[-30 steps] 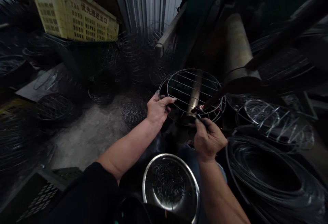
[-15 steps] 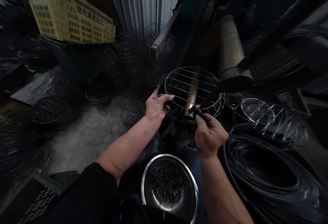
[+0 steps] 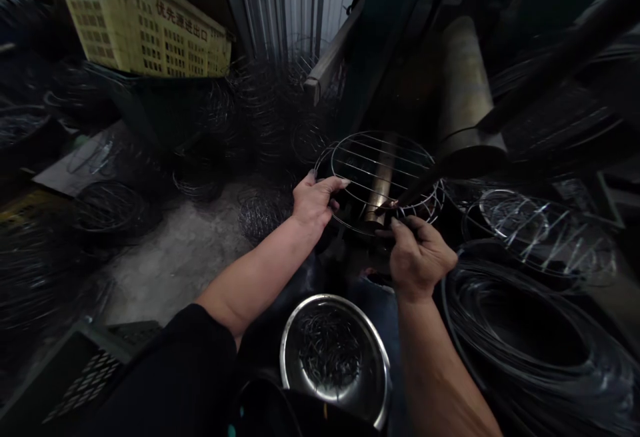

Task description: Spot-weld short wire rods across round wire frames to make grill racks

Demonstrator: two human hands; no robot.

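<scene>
A round wire rack (image 3: 383, 174) with parallel bars and a second ring beneath is held level in front of me. My left hand (image 3: 315, 204) is closed on its left rim, thumb on top and fingers below. At the near rim, my right hand (image 3: 420, 254) pinches a small piece of wire, mostly hidden by the fingertips. Just above those fingertips, the tip of a dark slanted rod (image 3: 417, 187) meets the rim. A brass-coloured cylinder (image 3: 383, 180) shows through the bars. Below my hands, a steel basin (image 3: 286, 357) contains many short wire pieces (image 3: 330, 350).
A thick metal cylinder (image 3: 467, 90) hangs at the upper right, close to the rack. Coiled wire (image 3: 525, 330) and a wire frame (image 3: 545, 230) lie on the right. Stacked wire frames (image 3: 257, 100) and a yellow crate (image 3: 150, 30) stand behind on the left. A green crate (image 3: 85, 377) sits lower left.
My view has shifted slightly, so the scene appears a little further right. Both hands keep their grip, and the rack stays by the rod tip.
</scene>
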